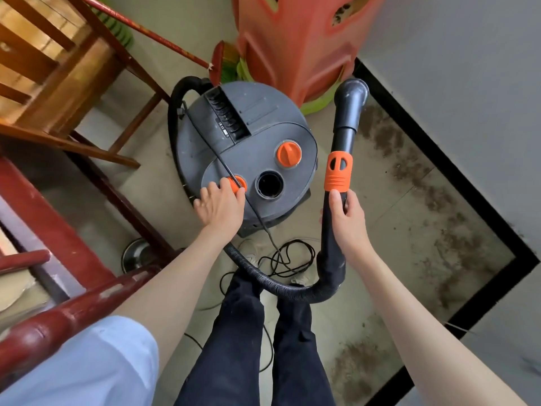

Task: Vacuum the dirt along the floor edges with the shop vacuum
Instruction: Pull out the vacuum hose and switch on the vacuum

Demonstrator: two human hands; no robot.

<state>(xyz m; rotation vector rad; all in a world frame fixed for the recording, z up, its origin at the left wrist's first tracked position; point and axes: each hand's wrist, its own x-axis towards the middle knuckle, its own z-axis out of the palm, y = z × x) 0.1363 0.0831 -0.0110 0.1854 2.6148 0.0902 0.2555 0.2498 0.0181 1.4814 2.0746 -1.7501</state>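
A grey shop vacuum (251, 133) stands on the floor in front of me, with two orange knobs and an open round port on its lid. My left hand (219, 205) rests on the lid, fingertips touching the small orange knob (238, 183). My right hand (348, 218) grips the black wand (348, 118) just below its orange collar (338, 171); the nozzle end points toward the wall. The ribbed hose (263, 276) curves from the wand under my arms. Brown dirt (439, 206) lies along the black floor border (456, 183) at the right.
An orange plastic stool (295, 39) and green items stand beyond the vacuum. A wooden chair (58, 71) and red wooden furniture (58, 224) crowd the left. A black power cord (289, 259) lies coiled by my feet. A metal bowl (136, 254) sits under the red frame.
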